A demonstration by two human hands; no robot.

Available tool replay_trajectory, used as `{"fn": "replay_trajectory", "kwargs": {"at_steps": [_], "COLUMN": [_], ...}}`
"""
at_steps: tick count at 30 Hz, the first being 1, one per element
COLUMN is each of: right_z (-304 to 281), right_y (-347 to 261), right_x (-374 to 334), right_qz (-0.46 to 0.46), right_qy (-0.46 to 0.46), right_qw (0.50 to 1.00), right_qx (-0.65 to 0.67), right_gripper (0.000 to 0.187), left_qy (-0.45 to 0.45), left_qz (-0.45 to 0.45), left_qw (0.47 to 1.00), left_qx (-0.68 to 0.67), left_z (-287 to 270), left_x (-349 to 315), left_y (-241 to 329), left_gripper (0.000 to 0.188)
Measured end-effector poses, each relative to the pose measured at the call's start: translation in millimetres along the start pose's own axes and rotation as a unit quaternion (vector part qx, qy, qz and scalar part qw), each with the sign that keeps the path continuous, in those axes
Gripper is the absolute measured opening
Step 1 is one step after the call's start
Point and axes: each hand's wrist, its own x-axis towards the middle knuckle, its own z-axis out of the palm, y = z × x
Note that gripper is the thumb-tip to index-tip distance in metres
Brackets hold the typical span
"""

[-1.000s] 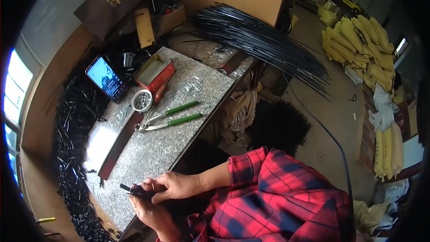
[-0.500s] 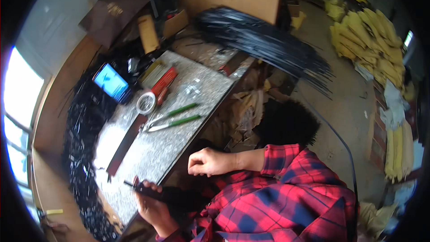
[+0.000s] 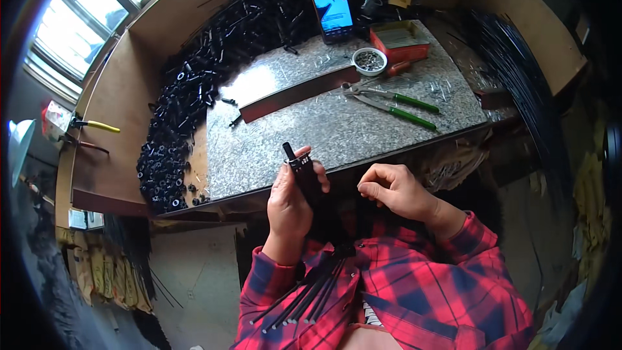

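My left hand (image 3: 288, 210) is wrapped round a black part (image 3: 308, 178) with a short round black stub at its top and small silvery bits near its upper end. It is held upright just off the front edge of the worktop. To its right, my right hand (image 3: 405, 196) is curled, thumb pressed against the fingers; anything small between them cannot be made out. Thin black rods (image 3: 311, 288) fan out over my lap, below the left hand. Whether they join the held part is hidden by dark shadow.
On the speckled worktop (image 3: 272, 149) lie a dark reddish bar (image 3: 298, 94) and green-handled cutters (image 3: 395, 104). A white tub of small metal pieces (image 3: 370, 61), a red box (image 3: 402, 40) and a lit phone (image 3: 330, 6) stand behind. Black fittings (image 3: 188, 100) heap up left; long black rods (image 3: 518, 65) lie right.
The view has swung round, so the worktop now lies straight ahead. My left hand still grips the black part, now more upright. My right hand remains curled.
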Motion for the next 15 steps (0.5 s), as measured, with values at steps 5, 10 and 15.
{"fn": "replay_trajectory", "kwargs": {"at_steps": [5, 10, 15], "right_z": [-9.1, -49.0, -67.6], "right_y": [-18.7, -43.3, -65.9], "right_x": [15.1, 67.2, 158.8], "right_qz": [-0.056, -0.167, -0.287], "right_qy": [0.059, 0.115, 0.118], "right_qw": [0.995, 0.958, 0.877], "right_qx": [-0.06, -0.203, -0.367], "right_gripper": [0.011, 0.01, 0.011], "left_qy": [0.001, 0.004, -0.007], "left_qz": [-0.008, -0.014, -0.007], "left_qw": [1.0, 1.0, 0.999], "left_qx": [-0.005, -0.006, 0.032], "left_z": [1.2, -0.8, 0.0], "left_x": [0.5, 0.1, 6.8], "left_y": [-2.4, -0.2, -2.9], "left_gripper": [0.046, 0.047, 0.048]}}
